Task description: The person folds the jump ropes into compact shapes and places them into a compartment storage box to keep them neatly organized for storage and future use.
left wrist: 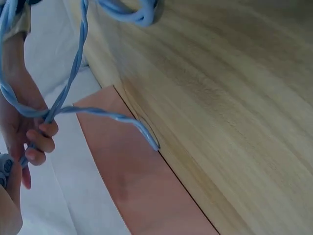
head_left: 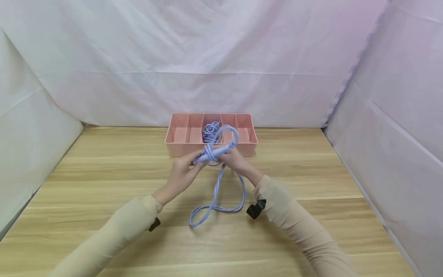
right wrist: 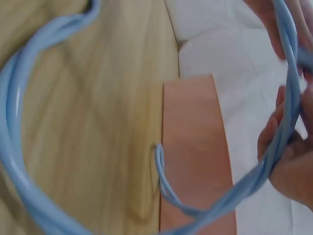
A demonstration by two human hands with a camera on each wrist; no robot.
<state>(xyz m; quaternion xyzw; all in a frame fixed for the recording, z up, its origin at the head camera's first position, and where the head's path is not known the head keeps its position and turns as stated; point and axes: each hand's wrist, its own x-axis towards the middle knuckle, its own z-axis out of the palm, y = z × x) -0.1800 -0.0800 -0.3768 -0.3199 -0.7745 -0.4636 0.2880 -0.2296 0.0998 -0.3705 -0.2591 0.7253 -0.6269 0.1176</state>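
A light blue jump rope is held up between both hands, its cord doubled, twisted and partly wound round the handle. My left hand grips the handle's left end. On the right side, my right hand curls its fingers round the twisted cord just beneath the handle; part of that hand is hidden behind the rope. One loop arches above the handle, and a longer loop hangs below the hands. Both hands are just in front of a pink box with several compartments.
A bundle of similar blue cord lies in the box's middle compartment. The box stands at the back of the wooden table, close to a white curtain. White sheets also border the sides.
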